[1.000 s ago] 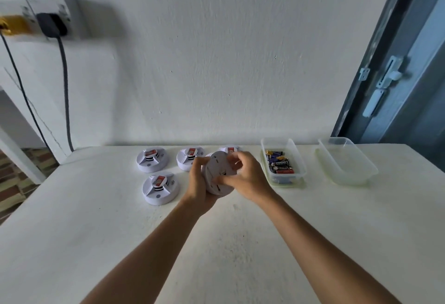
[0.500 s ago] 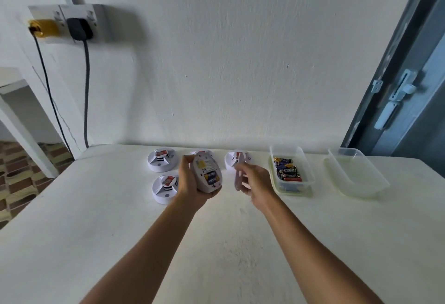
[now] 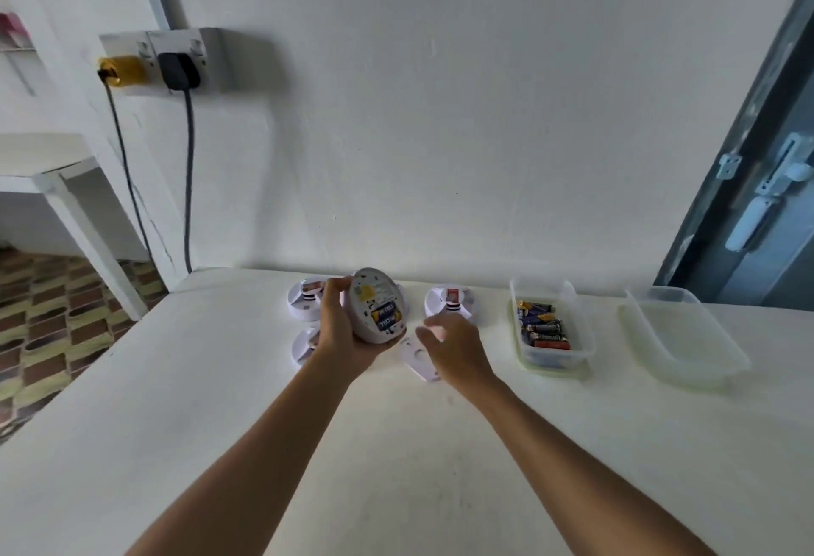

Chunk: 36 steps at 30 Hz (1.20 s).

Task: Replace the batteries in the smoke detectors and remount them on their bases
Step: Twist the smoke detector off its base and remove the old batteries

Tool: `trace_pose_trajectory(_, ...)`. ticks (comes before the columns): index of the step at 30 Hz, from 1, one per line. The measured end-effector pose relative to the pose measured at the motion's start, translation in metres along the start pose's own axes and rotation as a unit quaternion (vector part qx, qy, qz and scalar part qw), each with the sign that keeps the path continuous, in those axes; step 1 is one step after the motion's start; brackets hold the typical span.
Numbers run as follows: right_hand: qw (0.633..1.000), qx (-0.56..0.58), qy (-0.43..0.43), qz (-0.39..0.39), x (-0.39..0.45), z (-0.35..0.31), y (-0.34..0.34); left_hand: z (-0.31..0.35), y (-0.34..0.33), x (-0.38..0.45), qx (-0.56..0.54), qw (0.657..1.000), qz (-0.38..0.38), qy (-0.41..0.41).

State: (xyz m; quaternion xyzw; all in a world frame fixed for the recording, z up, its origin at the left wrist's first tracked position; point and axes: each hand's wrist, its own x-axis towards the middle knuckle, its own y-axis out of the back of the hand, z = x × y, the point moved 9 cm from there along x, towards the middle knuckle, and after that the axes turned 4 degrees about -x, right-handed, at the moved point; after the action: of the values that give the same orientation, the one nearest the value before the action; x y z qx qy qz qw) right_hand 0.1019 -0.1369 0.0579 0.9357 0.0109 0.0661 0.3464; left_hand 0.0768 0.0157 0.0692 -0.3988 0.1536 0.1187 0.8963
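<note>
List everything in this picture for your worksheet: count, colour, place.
held detector: 1, white, underside up, battery showing, in left hand
detectors: 3, white, table back
base: 1, white, table, under right hand
battery tub: 1, clear, right of detectors
empty tub: 1, clear, far right
plugs: 2, black and yellow, wall socket
table: 1, white
door: 1, grey, right
left hand: grips held detector
right hand: open, over base
</note>
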Motion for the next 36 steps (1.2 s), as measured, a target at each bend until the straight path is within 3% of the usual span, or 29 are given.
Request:
trace_pose_trajectory(2,0.994,0.095,0.000,0.045,0.001,-0.008,0.037,-0.016,-0.026,0.003,0.006,1.000,-0.026,0.009)
trace_pose_trajectory(4,0.991,0.132,0.001,0.036,0.005,-0.004,0.067,-0.040,-0.057,0.005,0.008,0.999,-0.049,0.017)
trace_pose_trajectory(7,0.987,0.155,-0.024,0.014,0.009,0.023,0.108,-0.077,-0.106,0.008,0.011,0.997,-0.071,0.019)
trace_pose_trajectory(12,0.979,0.186,-0.072,0.046,0.019,0.096,0.203,-0.153,-0.204,0.007,0.055,0.992,-0.115,0.021)
trace_pose_trajectory(16,0.973,0.222,-0.067,0.010,0.022,0.144,0.261,-0.207,-0.258,0.005,0.080,0.991,-0.104,-0.001)
trace_pose_trajectory(19,0.966,0.251,-0.053,-0.042,0.022,0.165,0.279,-0.228,-0.278,0.007,0.088,0.993,-0.079,-0.029)
trace_pose_trajectory(25,0.945,0.313,-0.060,-0.072,0.029,0.192,0.304,-0.254,-0.301,0.008,0.096,0.993,-0.013,-0.075)
trace_pose_trajectory(32,0.907,0.406,-0.103,-0.041,0.035,0.209,0.309,-0.250,-0.317,0.005,0.167,0.971,-0.017,-0.168)
trace_pose_trajectory(36,0.917,0.374,-0.140,0.008,0.038,0.220,0.312,-0.256,-0.319,0.010,0.177,0.970,-0.024,-0.165)
